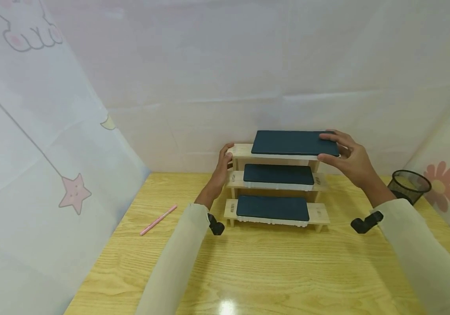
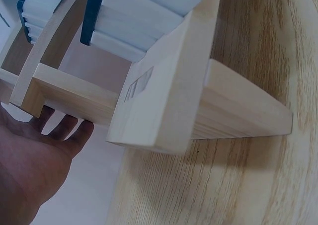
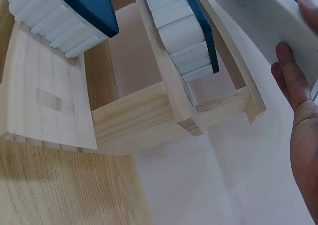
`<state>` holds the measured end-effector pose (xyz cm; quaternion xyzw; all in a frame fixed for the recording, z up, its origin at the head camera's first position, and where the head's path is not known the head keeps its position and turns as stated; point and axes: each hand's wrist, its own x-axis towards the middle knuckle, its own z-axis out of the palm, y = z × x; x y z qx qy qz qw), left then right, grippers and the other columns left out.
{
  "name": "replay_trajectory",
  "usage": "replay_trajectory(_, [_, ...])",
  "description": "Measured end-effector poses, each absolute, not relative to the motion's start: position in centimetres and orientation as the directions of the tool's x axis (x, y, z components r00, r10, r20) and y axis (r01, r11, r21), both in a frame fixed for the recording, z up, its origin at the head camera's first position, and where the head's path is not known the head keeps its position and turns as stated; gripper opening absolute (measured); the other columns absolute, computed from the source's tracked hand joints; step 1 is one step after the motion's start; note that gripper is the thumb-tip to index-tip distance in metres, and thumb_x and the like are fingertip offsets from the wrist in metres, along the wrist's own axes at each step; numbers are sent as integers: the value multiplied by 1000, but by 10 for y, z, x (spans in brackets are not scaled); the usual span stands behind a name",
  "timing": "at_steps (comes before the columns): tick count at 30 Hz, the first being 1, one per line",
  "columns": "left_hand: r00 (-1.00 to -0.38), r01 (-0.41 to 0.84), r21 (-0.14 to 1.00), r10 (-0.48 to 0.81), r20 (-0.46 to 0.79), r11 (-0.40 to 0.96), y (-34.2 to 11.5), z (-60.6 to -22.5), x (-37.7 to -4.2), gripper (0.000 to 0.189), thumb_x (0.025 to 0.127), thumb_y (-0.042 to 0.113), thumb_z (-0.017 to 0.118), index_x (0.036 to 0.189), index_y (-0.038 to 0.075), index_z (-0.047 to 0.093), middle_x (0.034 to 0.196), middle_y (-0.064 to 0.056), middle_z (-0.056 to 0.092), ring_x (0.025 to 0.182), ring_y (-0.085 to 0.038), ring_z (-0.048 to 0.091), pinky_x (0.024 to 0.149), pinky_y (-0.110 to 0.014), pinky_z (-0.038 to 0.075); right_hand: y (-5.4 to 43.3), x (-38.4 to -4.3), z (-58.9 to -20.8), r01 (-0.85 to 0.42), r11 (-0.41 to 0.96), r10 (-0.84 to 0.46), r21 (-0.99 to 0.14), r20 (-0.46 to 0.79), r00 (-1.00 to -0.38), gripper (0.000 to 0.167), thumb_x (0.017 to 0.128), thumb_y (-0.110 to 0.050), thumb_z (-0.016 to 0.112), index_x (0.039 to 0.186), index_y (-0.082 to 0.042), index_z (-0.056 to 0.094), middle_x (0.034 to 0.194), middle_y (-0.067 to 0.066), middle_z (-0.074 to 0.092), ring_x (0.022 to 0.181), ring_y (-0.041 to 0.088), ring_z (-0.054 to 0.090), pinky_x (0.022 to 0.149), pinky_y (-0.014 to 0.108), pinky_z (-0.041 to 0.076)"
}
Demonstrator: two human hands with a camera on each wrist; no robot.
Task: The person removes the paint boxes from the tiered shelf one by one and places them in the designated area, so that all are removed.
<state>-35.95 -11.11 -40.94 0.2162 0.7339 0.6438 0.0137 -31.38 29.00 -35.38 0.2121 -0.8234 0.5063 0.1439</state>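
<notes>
The two hands are well apart: the left hand [image 1: 220, 170] is curled round the left end of the upper part of a pale wooden three-tier rack [image 1: 241, 150], while the right hand [image 1: 349, 159] grips the right end of an oblong white box with a flat dark-blue lid [image 1: 290, 142]. From where I stand, the left seems to steady the light frame against what the right is doing. That top box sits over the highest tier, reaching past its right end, which gives the thumb a front edge to press and the fingers room over the lid; I can't tell whether it bears fully on the board. Two similar blue-lidded white boxes, a middle one [image 1: 278, 174] and a lower one [image 1: 272, 208], lie lengthwise along the tiers below, probably because the narrow boards suit them that way. On the yellowish wood-grained table [image 1: 280, 275], a slim pink pen [image 1: 158, 220] lies left of the rack, and a black mesh cup [image 1: 415, 196] stands to the right, both clear of the forearms.
</notes>
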Motion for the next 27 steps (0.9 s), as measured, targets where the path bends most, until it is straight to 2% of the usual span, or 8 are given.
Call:
replay_trajectory(3, [-906,305,950,328,266,72,-110,-417,-365,53,112,39,21,161,23,13,166,-3,2,150,-32,11,114,-63,16,293,-312,-355,-489,401,-196,-774,449,-872,58,93,-14,75,147,-16,54,162,4,25,150,21,23,107,13,31])
replay_trajectory(9, [-912,332,938,290,291,101,-108,-432,-376,54,109,51,21,159,33,17,164,7,6,149,-26,15,114,-61,19,296,-309,-354,-481,416,-178,-772,450,-875,59,92,-16,76,146,-19,55,162,2,26,150,20,23,108,15,32])
replay_trajectory(17, [-913,340,934,275,301,106,-108,-435,-380,52,108,54,22,158,37,19,163,10,9,148,-24,16,113,-60,20,301,-310,-356,-482,415,-171,-771,454,-874,58,92,-16,76,146,-18,55,161,1,28,149,16,23,109,15,30])
replay_trajectory(20, [-914,327,939,289,286,103,-109,-432,-379,52,109,52,22,159,36,17,164,8,6,149,-25,14,114,-60,19,303,-310,-357,-490,400,-174,-774,461,-870,58,92,-13,75,146,-16,54,161,1,27,150,17,22,108,13,30])
replay_trajectory(27, [-908,288,956,335,252,61,-112,-420,-371,53,112,40,21,161,25,13,166,-1,0,150,-31,9,115,-64,13,306,-307,-357,-498,393,-172,-773,471,-865,57,93,-11,74,147,-15,54,162,1,26,150,17,22,107,11,29])
